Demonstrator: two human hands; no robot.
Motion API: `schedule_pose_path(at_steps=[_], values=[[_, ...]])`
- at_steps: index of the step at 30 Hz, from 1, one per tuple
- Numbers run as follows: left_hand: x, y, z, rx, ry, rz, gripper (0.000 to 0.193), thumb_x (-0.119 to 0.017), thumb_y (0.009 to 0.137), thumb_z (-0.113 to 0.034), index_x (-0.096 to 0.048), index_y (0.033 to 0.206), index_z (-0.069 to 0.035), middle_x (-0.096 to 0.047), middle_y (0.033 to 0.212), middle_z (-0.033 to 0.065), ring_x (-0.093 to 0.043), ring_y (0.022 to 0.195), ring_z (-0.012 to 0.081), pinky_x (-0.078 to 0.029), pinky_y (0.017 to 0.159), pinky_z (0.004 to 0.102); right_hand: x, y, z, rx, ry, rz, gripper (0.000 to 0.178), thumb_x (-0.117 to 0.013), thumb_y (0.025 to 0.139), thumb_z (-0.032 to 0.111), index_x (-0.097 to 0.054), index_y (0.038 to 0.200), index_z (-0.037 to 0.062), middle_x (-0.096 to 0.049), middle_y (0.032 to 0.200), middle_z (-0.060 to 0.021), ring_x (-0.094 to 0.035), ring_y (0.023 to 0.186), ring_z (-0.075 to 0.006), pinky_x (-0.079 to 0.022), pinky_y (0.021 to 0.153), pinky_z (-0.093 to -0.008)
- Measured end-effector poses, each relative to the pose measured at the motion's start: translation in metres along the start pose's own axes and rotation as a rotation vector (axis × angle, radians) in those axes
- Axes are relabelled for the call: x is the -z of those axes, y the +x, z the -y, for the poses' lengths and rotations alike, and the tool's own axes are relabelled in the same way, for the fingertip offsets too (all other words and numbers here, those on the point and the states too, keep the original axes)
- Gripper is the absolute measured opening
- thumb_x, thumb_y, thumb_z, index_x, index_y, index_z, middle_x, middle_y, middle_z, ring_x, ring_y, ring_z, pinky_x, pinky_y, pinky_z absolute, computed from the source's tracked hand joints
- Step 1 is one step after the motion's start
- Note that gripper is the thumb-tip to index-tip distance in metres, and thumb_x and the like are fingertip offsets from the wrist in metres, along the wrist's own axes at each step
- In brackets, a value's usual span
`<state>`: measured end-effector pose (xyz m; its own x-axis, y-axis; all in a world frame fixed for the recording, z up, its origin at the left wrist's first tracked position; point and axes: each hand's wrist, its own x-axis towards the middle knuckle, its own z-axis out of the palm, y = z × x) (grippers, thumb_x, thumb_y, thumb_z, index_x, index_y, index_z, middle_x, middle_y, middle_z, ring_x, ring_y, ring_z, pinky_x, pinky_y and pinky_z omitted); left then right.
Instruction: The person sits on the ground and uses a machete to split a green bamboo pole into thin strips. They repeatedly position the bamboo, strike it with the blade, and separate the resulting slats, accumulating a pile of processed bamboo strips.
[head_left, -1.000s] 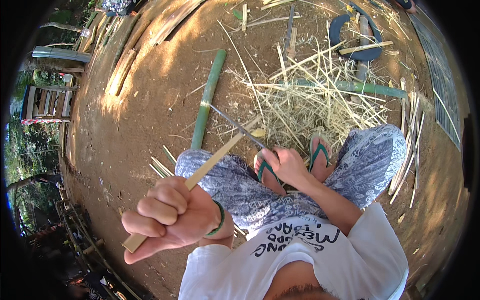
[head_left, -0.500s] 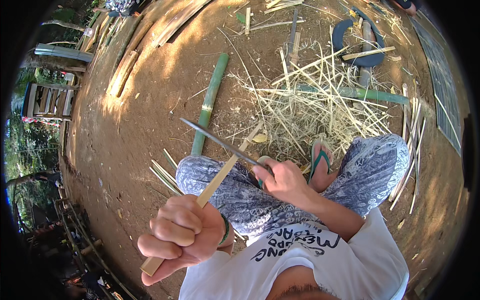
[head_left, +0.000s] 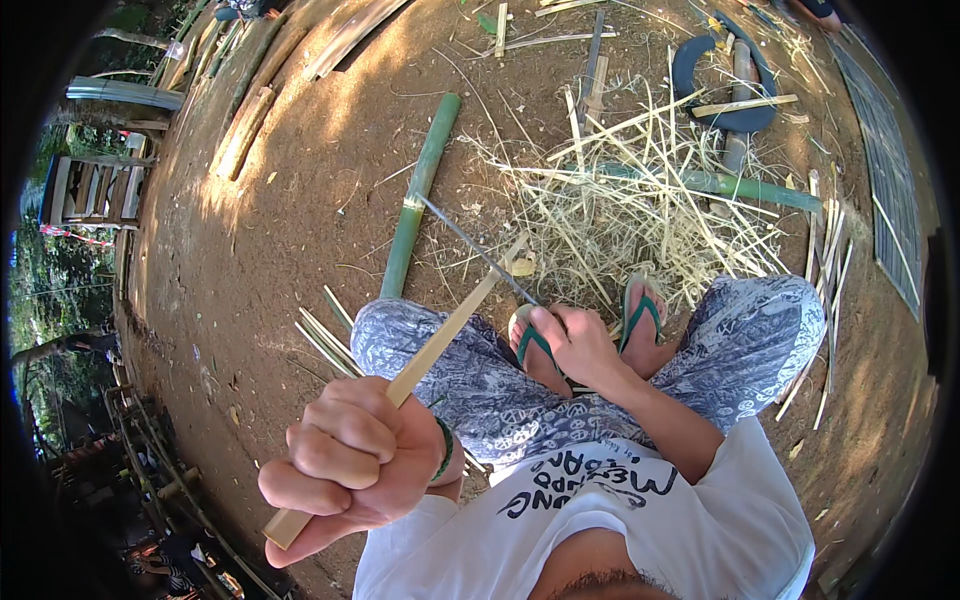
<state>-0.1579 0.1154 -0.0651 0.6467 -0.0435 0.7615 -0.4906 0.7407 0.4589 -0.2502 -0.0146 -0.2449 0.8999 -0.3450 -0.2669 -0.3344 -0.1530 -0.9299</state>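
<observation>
My left hand (head_left: 345,450) is wrapped in a fist around a flat, pale bamboo strip (head_left: 445,337), whose short end sticks out below the palm. The strip slants up and away toward the far right. My right hand (head_left: 582,345) grips a thin-bladed knife (head_left: 465,236), its handle hidden in the fingers. Near the strip's far end the blade crosses it, edge-on to my view; whether it cuts in, I cannot tell. Beneath the knife is a heap of bamboo shavings and slivers (head_left: 640,220).
A green bamboo pole (head_left: 424,180) lies on the dirt beyond my left knee; another bamboo pole (head_left: 765,192) lies across the shavings. Loose strips lie beside both knees. Farther right are a dark curved rubber piece (head_left: 685,68) and a grey corrugated sheet (head_left: 885,165).
The knife has slid along the strip toward its far end, and its blade now looks thinner. My right hand has shifted slightly right, while my left hand has drawn a little left and nearer.
</observation>
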Motion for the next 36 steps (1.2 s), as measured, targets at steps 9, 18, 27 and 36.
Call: schedule_pose_path(at_steps=[9,18,27,36], values=[[-0.01,-0.003,-0.003,0.016,-0.057,0.056,0.055,-0.044,0.1,-0.062,-0.037,0.069,-0.016,-0.034,0.048,-0.0054,-0.024,0.036,0.0028,-0.013,0.036,0.0208,-0.01,0.028,-0.067,-0.119,-0.19,-0.012,0.042,-0.059,0.097,0.039,-0.067,0.092,-0.0026,-0.063,0.075,-0.0249,-0.065,0.065,-0.0426,-0.051,0.063,-0.0473],[0.004,-0.002,0.0,-0.009,-0.13,0.19,0.059,-0.037,0.102,-0.063,-0.041,0.072,-0.012,-0.039,0.045,-0.0029,-0.028,0.031,0.0029,-0.018,0.03,0.0189,0.001,0.002,-0.005,0.113,0.023,0.064,0.047,-0.052,0.1,0.039,-0.068,0.083,-0.0011,-0.065,0.068,-0.0217,-0.068,0.068,-0.037,-0.052,0.064,-0.0402],[0.002,-0.005,0.002,-0.032,-0.125,0.158,0.06,-0.036,0.102,-0.064,-0.04,0.071,-0.012,-0.04,0.046,-0.0022,-0.029,0.031,0.0034,-0.019,0.029,0.02,0.0,0.0,-0.008,0.145,-0.11,0.042,0.05,-0.047,0.104,0.036,-0.066,0.08,-0.0029,-0.067,0.065,-0.0177,-0.07,0.062,-0.0299,-0.052,0.061,-0.0382],[0.003,-0.004,0.003,-0.027,-0.097,0.129,0.06,-0.034,0.102,-0.064,-0.039,0.071,-0.013,-0.04,0.048,-0.0027,-0.029,0.032,0.0033,-0.021,0.029,0.0202,-0.003,0.002,-0.023,0.318,-0.16,-0.019,0.053,-0.048,0.103,0.039,-0.064,0.078,-0.0045,-0.063,0.062,-0.0172,-0.066,0.058,-0.036,-0.051,0.057,-0.0411]])
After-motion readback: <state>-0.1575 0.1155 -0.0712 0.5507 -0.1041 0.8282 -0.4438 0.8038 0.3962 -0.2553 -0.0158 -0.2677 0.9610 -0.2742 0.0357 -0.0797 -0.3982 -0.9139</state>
